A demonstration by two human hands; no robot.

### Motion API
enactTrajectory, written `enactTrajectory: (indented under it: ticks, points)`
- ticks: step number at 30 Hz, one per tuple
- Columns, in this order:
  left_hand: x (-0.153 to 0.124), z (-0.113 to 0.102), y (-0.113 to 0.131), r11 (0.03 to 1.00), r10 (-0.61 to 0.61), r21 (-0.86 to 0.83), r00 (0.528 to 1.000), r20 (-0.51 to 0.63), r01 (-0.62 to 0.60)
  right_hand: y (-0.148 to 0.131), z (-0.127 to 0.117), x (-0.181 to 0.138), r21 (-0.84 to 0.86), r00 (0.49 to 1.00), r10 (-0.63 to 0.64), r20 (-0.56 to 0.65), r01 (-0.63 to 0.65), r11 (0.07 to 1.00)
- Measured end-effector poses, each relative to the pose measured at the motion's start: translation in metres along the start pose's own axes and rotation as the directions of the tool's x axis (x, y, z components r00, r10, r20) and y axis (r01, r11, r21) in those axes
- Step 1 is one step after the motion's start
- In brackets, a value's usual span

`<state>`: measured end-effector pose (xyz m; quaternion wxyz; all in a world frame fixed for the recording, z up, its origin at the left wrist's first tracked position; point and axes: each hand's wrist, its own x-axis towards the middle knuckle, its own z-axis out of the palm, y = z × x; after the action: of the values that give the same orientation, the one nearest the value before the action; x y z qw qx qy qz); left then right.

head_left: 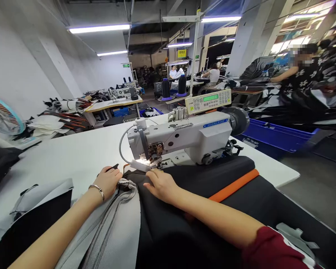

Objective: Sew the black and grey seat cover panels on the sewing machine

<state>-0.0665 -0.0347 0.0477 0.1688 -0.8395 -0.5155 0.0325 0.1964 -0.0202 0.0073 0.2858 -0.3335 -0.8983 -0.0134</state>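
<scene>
My left hand (108, 182), with a bracelet at its wrist, is closed on the gathered edge of the fabric piece, left of the needle area. Pale grey lining (126, 228) with folded seams hangs below it. My right hand (164, 186) lies on the black fabric (162, 231), thumb apart from the fingers, its fingertips close to the presser foot. An orange strip (235, 185) runs across the black fabric. Above both hands stands the white sewing machine (182, 136), its lamp lighting the needle area. Fingers and cloth partly hide the stitching spot.
A control panel (208, 101) sits behind the machine head, near two black thread cones (182, 86). The white table (81, 149) spreads left, with more fabric pieces (42, 198) on it. A fan (5, 117) stands far left. Right are a blue bin (277, 136) and a co-worker (302, 71).
</scene>
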Motion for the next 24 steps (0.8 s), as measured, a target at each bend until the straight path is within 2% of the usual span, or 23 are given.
enactTrajectory:
  ticks: [5, 9, 14, 18, 20, 22, 24]
  points:
    - [-0.009, 0.011, -0.002, 1.000, -0.013, 0.011, 0.996, -0.086, 0.014, 0.014, 0.007, 0.018, 0.005, 0.996, 0.079, -0.043, -0.078, 0.997]
    - [-0.014, 0.014, -0.003, 1.000, -0.007, 0.019, 0.992, -0.129, 0.009, 0.017, 0.009, 0.022, 0.060, 0.997, 0.010, -0.079, -0.006, 0.998]
    - [-0.015, 0.019, -0.005, 0.999, -0.024, -0.026, 0.988, -0.155, 0.020, 0.026, -0.015, 0.007, 0.110, 0.989, -0.061, -0.136, 0.077, 0.991]
    - [-0.016, 0.015, -0.003, 0.998, -0.036, -0.049, 0.986, -0.161, 0.028, 0.034, -0.033, 0.005, 0.159, 0.986, -0.077, -0.149, 0.100, 0.982]
    - [-0.017, 0.009, -0.001, 0.996, -0.043, -0.080, 0.988, -0.147, 0.031, 0.036, -0.034, 0.004, 0.215, 0.986, -0.009, -0.168, 0.046, 0.976]
    - [-0.019, 0.004, 0.001, 0.989, -0.063, -0.138, 0.991, -0.122, 0.046, 0.037, -0.031, -0.002, 0.296, 0.967, 0.170, -0.190, -0.108, 0.949]
    - [-0.020, 0.000, 0.000, 0.972, -0.090, -0.224, 0.993, -0.082, 0.070, 0.034, -0.026, -0.011, 0.378, 0.922, 0.367, -0.122, -0.298, 0.876]
